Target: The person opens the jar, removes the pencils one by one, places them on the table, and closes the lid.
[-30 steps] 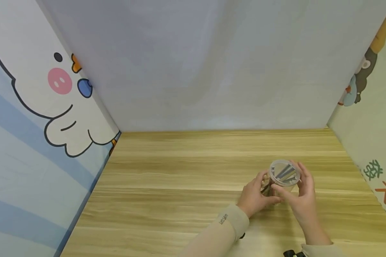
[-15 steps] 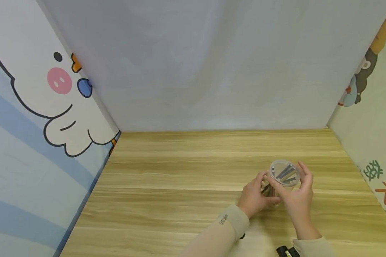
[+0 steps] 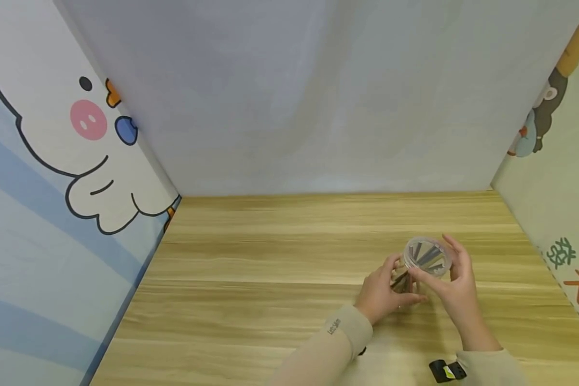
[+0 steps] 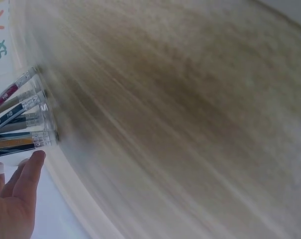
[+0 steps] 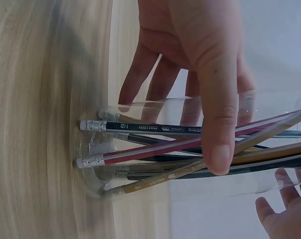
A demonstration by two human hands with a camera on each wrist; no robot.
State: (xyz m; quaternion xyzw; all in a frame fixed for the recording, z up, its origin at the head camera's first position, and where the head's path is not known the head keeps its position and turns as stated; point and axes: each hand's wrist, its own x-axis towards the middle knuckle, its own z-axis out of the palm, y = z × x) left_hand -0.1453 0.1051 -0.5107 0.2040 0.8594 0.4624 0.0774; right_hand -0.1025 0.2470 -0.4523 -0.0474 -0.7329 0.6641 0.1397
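Currently | clear cylindrical cup [image 3: 434, 274] of HB pencils [image 5: 155, 149]: nearer right edge of wood-grain tabletop [image 3: 270, 257] than left | left hand [image 3: 380, 294] grips cup's side, right hand [image 3: 455, 292] its rim | widest room: tabletop's left half

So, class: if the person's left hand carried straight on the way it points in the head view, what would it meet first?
The clear container of pencils, which the left hand grips. Beyond that, probably the right hand, though depth is unclear.
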